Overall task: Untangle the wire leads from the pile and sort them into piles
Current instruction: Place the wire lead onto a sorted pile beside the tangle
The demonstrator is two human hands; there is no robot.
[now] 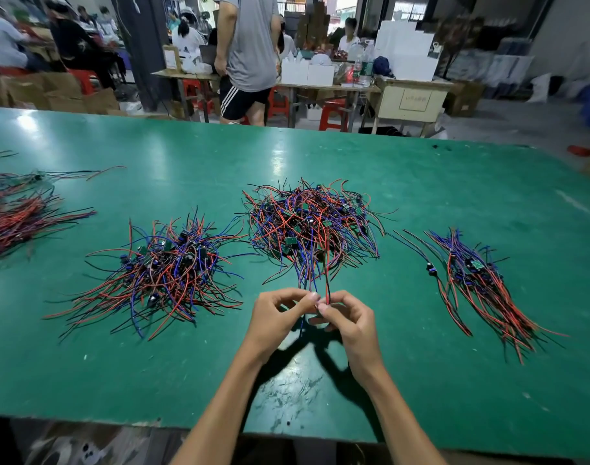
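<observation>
Two hands meet over the near middle of the green table (421, 196), fingertips almost touching. The left hand (276, 317) pinches the near ends of a few blue and red wire leads (307, 276) between thumb and forefinger; the right hand (349, 318) pinches a red and black pair just beside them. Those leads run up and away into the tangled pile (312, 226) at the centre of the table (small green circuit boards show among its wires). To the left lies a second tangled heap (166, 270), its leads fanning toward the table's near edge. On the right a sorted bundle (478, 280) lies roughly parallel, slanting toward the near right. At the far left edge another straightened bundle (15, 219) is partly cut off. Beyond the table stands a person in a grey shirt (250, 45).
</observation>
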